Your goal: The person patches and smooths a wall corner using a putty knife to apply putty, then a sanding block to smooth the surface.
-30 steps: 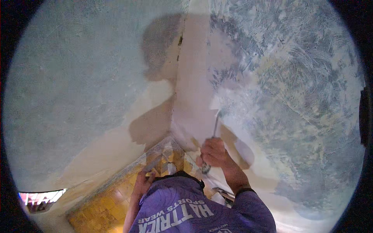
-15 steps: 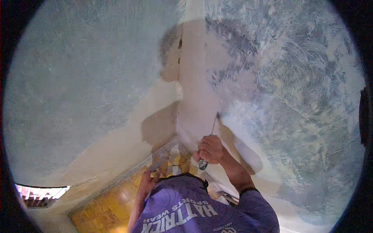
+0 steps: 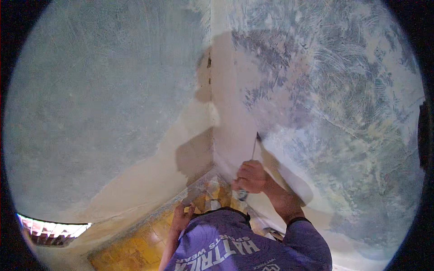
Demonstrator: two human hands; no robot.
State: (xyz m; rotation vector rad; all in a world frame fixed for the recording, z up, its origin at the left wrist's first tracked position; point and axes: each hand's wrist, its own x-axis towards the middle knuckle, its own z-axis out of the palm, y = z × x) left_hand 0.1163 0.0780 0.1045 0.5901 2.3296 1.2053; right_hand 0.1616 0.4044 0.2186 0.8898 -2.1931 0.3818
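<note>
My right hand is wrapped around the handle of a putty knife, whose thin blade shows nearly edge-on. The blade's far end meets the right wall, where a smooth pale band of filler runs beside the corner. Lower down and to the left, my left hand has its fingers closed on a flat grey plate, held low in front of my chest. The plate's exact kind cannot be made out.
The left wall joins the right one at a vertical corner with small dark holes. Yellow-brown floor tiles lie below. A bright slatted opening is at lower left. My shadow falls across both walls.
The whole view has shifted slightly, so the corner and both hands sit a little further right and lower. The putty knife stays against the right wall; both hands keep their grips.
</note>
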